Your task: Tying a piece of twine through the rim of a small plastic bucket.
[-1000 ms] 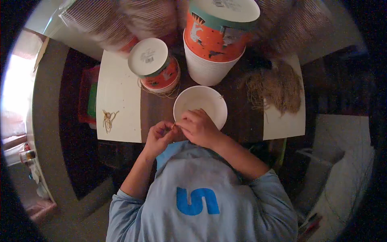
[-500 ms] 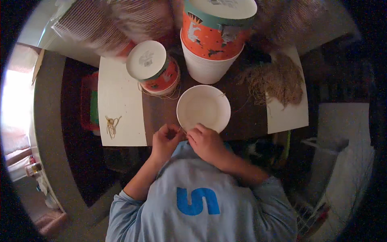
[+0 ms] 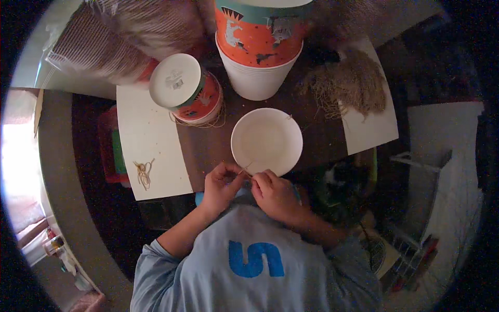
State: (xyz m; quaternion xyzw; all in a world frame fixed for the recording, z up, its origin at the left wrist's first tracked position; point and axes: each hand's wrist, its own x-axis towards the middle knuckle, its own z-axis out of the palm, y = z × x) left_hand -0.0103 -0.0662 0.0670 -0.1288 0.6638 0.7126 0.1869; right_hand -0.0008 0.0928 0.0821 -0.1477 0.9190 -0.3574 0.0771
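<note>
A white round paper tub (image 3: 266,141) stands at the table's near edge, its inside facing up. A bit of tan string shows at its far right rim. Over the near left rim, my left hand (image 3: 222,188) pinches a thin tan string (image 3: 248,165) between thumb and fingers. My right hand (image 3: 274,193) is closed close beside it, its fingertips also on the string. Just how the string passes through the rim is too small to tell.
Behind stand a tall stack of orange and white tubs (image 3: 260,41) and a shorter stack (image 3: 195,104) ringed with string. A tan string bundle (image 3: 358,86) lies at right, loose string pieces (image 3: 144,174) at left. Plastic-wrapped stacks (image 3: 99,47) fill the back left.
The view has shifted and tilted a little. Both hands stay together at the tub's near rim, and a string end now shows above the fingertips.
</note>
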